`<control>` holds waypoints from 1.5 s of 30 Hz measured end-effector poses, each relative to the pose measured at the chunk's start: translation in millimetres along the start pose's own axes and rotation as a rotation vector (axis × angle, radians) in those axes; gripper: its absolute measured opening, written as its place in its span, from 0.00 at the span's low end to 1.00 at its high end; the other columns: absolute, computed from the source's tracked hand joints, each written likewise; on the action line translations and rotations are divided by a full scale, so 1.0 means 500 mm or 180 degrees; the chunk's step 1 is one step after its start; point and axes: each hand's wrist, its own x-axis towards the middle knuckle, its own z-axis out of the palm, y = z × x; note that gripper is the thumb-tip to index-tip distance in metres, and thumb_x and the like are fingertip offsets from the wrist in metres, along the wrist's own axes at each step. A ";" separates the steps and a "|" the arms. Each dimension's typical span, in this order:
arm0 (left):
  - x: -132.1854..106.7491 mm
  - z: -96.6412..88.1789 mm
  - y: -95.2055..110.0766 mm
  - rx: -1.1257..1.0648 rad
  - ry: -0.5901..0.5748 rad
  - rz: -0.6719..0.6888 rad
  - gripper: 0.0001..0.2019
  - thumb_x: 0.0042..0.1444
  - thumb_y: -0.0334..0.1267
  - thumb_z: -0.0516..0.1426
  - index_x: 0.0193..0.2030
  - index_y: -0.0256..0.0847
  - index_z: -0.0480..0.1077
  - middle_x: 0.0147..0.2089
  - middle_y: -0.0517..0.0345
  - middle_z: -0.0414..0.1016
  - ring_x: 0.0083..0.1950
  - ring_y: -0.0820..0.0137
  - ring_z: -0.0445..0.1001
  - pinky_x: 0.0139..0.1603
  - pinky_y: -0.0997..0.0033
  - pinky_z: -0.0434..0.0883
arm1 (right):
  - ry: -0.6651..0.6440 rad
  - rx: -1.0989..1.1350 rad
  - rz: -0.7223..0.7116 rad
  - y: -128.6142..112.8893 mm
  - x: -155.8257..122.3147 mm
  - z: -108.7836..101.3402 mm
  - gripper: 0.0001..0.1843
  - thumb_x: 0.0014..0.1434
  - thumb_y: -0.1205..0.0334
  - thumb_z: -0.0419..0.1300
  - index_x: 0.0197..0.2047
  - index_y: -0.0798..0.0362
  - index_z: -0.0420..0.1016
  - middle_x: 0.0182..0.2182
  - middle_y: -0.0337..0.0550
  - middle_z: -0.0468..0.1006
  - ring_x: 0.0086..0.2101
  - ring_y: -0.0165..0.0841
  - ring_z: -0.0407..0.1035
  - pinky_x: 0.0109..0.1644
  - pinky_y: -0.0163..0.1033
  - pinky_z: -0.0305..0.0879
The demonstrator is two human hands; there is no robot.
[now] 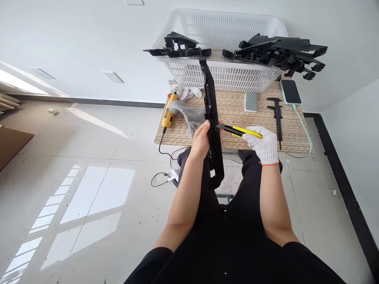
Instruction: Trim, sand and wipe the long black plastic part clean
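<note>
My bare left hand (201,138) is closed around the middle of a long black plastic part (213,130), its thumb lying on the near face. The part stands roughly upright in view, its lower end above my lap and its upper end near the white basket. In my right hand (263,144), which wears a white knit glove, is a yellow and black utility knife (244,131). Its blade is extended and points left, with the tip at the right edge of the black part. I cannot tell whether the tip touches it.
A white plastic basket (219,77) stands at the back, with black plastic parts (281,51) across its rim. On the table (237,142) lie a yellow power tool (169,110), a grey cloth (189,114), a white glove (186,92), calipers (278,118), a grey box (251,101) and a plugged-in phone (290,91).
</note>
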 end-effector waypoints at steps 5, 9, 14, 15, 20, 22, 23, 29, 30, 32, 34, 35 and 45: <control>-0.001 -0.001 0.002 -0.0011 0.0039 -0.0061 0.13 0.66 0.47 0.60 0.42 0.41 0.81 0.47 0.51 0.86 0.53 0.59 0.85 0.60 0.57 0.80 | -0.0112 0.0046 0.0051 -0.002 0.001 0.003 0.21 0.47 0.53 0.76 0.44 0.51 0.86 0.29 0.42 0.80 0.24 0.29 0.67 0.25 0.36 0.67; 0.000 -0.004 0.000 -0.0023 -0.0064 0.0009 0.13 0.67 0.46 0.59 0.42 0.40 0.82 0.46 0.51 0.86 0.52 0.60 0.85 0.61 0.57 0.80 | -0.0065 0.0166 0.0219 -0.004 0.002 0.006 0.23 0.44 0.54 0.77 0.44 0.52 0.86 0.26 0.39 0.78 0.21 0.27 0.64 0.22 0.35 0.63; 0.002 -0.006 -0.002 -0.0084 -0.0099 0.0012 0.13 0.65 0.47 0.61 0.41 0.40 0.81 0.43 0.52 0.87 0.49 0.61 0.86 0.60 0.57 0.80 | 0.0094 0.0110 0.0177 -0.002 0.002 0.006 0.23 0.45 0.56 0.75 0.45 0.53 0.86 0.25 0.38 0.77 0.22 0.27 0.65 0.21 0.33 0.62; 0.002 -0.006 -0.002 -0.0100 -0.0133 0.0017 0.13 0.65 0.48 0.61 0.41 0.40 0.81 0.44 0.52 0.87 0.49 0.61 0.86 0.61 0.57 0.80 | 0.0000 0.0050 0.0157 -0.001 0.002 0.006 0.22 0.45 0.57 0.76 0.45 0.53 0.86 0.26 0.39 0.78 0.22 0.27 0.66 0.22 0.33 0.63; 0.001 -0.005 0.001 -0.0135 -0.0088 -0.0022 0.12 0.65 0.46 0.61 0.42 0.40 0.82 0.42 0.53 0.87 0.49 0.62 0.86 0.63 0.57 0.78 | 0.0177 0.0177 0.0089 0.003 0.003 0.005 0.24 0.44 0.54 0.77 0.46 0.52 0.86 0.27 0.38 0.79 0.23 0.27 0.68 0.24 0.34 0.66; 0.002 -0.005 0.001 -0.0137 -0.0101 -0.0025 0.12 0.66 0.46 0.61 0.42 0.40 0.82 0.43 0.52 0.87 0.50 0.61 0.85 0.63 0.57 0.78 | -0.0062 0.0176 0.0174 0.003 0.004 0.005 0.23 0.43 0.56 0.77 0.44 0.52 0.86 0.26 0.38 0.79 0.22 0.27 0.66 0.23 0.33 0.64; 0.002 -0.005 0.001 -0.0144 -0.0103 -0.0027 0.12 0.66 0.46 0.61 0.42 0.40 0.82 0.43 0.52 0.87 0.51 0.61 0.85 0.63 0.57 0.78 | -0.0127 0.0173 0.0187 0.003 0.005 0.006 0.22 0.43 0.57 0.77 0.44 0.52 0.87 0.26 0.38 0.79 0.21 0.26 0.66 0.22 0.33 0.64; 0.001 -0.002 0.002 -0.0163 -0.0029 -0.0092 0.13 0.67 0.44 0.59 0.41 0.39 0.82 0.44 0.50 0.87 0.53 0.59 0.85 0.60 0.57 0.80 | -0.0191 0.0106 0.0123 0.004 0.006 0.004 0.21 0.44 0.57 0.78 0.43 0.51 0.87 0.25 0.39 0.80 0.22 0.28 0.68 0.23 0.34 0.66; 0.001 -0.002 0.003 -0.0151 -0.0032 -0.0086 0.13 0.68 0.44 0.59 0.42 0.39 0.82 0.45 0.50 0.86 0.53 0.59 0.85 0.60 0.57 0.80 | -0.0239 0.0014 0.0055 0.006 0.006 0.003 0.22 0.43 0.56 0.78 0.44 0.51 0.87 0.28 0.40 0.81 0.24 0.30 0.71 0.25 0.35 0.69; 0.001 -0.001 0.003 -0.0109 0.0043 -0.0102 0.12 0.67 0.44 0.60 0.42 0.39 0.81 0.44 0.51 0.87 0.52 0.60 0.85 0.60 0.57 0.80 | -0.0070 -0.0059 -0.0115 0.009 0.005 0.000 0.25 0.45 0.55 0.78 0.47 0.51 0.87 0.34 0.42 0.84 0.29 0.34 0.76 0.31 0.39 0.76; 0.001 -0.002 0.003 -0.0076 0.0078 -0.0119 0.12 0.67 0.45 0.60 0.41 0.40 0.81 0.44 0.52 0.87 0.52 0.60 0.85 0.61 0.57 0.80 | 0.0004 -0.0129 -0.0272 0.012 0.004 -0.003 0.27 0.46 0.54 0.77 0.50 0.49 0.86 0.39 0.43 0.86 0.35 0.38 0.80 0.39 0.44 0.80; 0.002 -0.002 0.003 -0.0076 0.0061 -0.0120 0.12 0.67 0.45 0.60 0.41 0.40 0.82 0.44 0.52 0.87 0.51 0.60 0.85 0.61 0.57 0.79 | -0.0130 -0.0218 -0.0349 0.014 0.004 -0.005 0.27 0.46 0.54 0.78 0.50 0.49 0.86 0.41 0.43 0.86 0.38 0.40 0.81 0.43 0.47 0.81; 0.002 -0.006 0.001 -0.0066 -0.0019 -0.0057 0.13 0.69 0.44 0.58 0.41 0.40 0.82 0.45 0.51 0.87 0.50 0.61 0.86 0.62 0.56 0.79 | -0.0230 -0.0884 -0.1386 0.025 0.005 -0.009 0.20 0.52 0.57 0.77 0.49 0.45 0.87 0.48 0.43 0.84 0.50 0.43 0.79 0.62 0.52 0.75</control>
